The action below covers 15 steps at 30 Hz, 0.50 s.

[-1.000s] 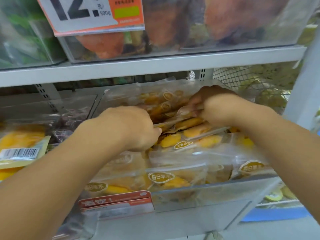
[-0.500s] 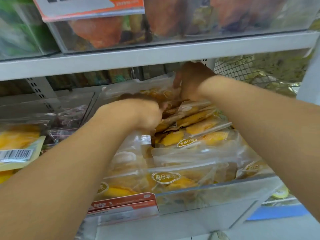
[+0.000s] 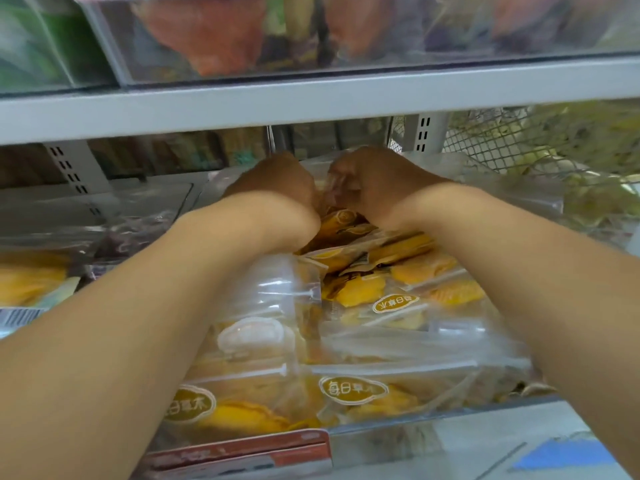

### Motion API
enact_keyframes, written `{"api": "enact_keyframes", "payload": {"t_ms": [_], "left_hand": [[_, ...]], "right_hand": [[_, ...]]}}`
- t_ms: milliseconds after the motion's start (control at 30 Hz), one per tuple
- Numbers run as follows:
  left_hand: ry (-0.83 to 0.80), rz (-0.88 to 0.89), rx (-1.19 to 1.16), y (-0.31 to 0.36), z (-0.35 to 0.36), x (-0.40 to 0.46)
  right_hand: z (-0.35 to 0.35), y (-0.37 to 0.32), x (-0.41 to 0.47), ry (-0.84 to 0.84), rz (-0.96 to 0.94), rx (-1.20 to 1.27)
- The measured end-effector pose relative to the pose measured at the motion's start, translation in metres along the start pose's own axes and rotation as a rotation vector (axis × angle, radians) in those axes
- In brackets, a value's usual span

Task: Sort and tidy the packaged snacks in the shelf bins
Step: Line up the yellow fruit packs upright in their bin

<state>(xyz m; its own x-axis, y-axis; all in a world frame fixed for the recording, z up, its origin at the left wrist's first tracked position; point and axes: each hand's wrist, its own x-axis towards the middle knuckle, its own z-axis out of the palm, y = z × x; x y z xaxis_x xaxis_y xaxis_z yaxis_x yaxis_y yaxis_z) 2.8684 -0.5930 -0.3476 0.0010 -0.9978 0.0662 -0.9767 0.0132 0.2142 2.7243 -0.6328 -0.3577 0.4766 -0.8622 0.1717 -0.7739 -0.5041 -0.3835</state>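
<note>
Nearest: red price label [image 3: 239, 452] on the front wall of the clear bin [image 3: 433, 422]; bin is packed with clear packets of yellow dried fruit [image 3: 356, 393], oval logos facing up, some upside down; both forearms reach over the pile to the back of the bin; left hand [image 3: 273, 180] and right hand [image 3: 374, 183] sit just beside each other, fingers curled — each looks to pinch the rear packet [image 3: 343, 216], grip partly hidden; further left, another bin of yellow packets [image 3: 31, 282]; right, a wire mesh basket [image 3: 519, 150]; above, grey shelf [image 3: 311, 98] carrying more clear bins — contents blurred.
</note>
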Motion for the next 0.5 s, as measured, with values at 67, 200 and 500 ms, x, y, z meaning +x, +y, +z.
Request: {"api": "enact_keyframes", "payload": {"t_ms": [67,200,500], "left_hand": [[-0.055,0.037,-0.008,0.002,0.001,-0.001],[0.029,-0.004,0.003,0.001,0.005,0.001],[0.035,-0.205,-0.154,-0.008,-0.001,-0.004]], "right_hand": [[-0.012,0.004,-0.005,-0.050,0.015,0.025],[-0.030,0.015,-0.021,-0.165,0.166,-0.184],[-0.024,0.034,-0.017,0.252,0.174,0.223]]}}
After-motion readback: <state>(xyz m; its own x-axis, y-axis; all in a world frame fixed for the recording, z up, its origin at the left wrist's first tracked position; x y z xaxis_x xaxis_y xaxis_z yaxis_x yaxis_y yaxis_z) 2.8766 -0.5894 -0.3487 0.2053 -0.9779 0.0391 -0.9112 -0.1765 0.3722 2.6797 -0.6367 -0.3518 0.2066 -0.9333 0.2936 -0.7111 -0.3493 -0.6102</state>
